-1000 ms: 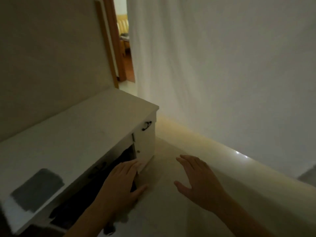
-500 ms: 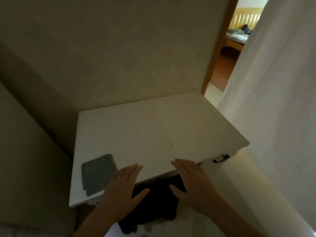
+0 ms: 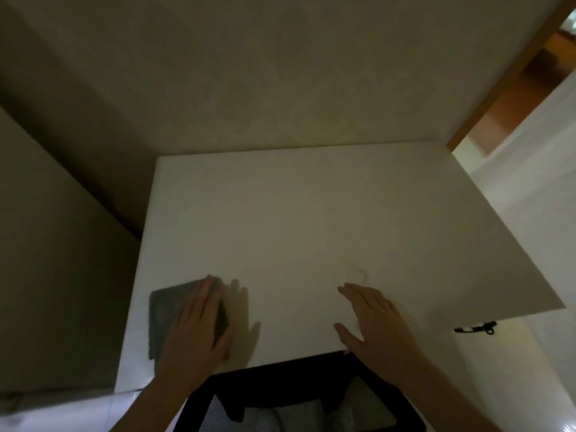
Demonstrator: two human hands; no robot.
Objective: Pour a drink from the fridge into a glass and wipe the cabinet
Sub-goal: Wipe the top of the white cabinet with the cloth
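Note:
The white cabinet top fills the middle of the head view. A grey cloth lies flat near its front left corner. My left hand rests flat over the cloth's right part, fingers extended. My right hand hovers flat over the bare top near the front edge, fingers apart and holding nothing. A faint ring-shaped mark shows just beyond its fingertips. No fridge, drink or glass is in view.
A dark open compartment gapes below the cabinet's front edge. A black door handle sticks out at the right. Walls close in at the back and left. A wooden door frame and doorway stand at the upper right.
The view has swung from the cabinet's side to face its top. My left hand moved from the cabinet's front edge onto the grey cloth; my right hand rose over the top.

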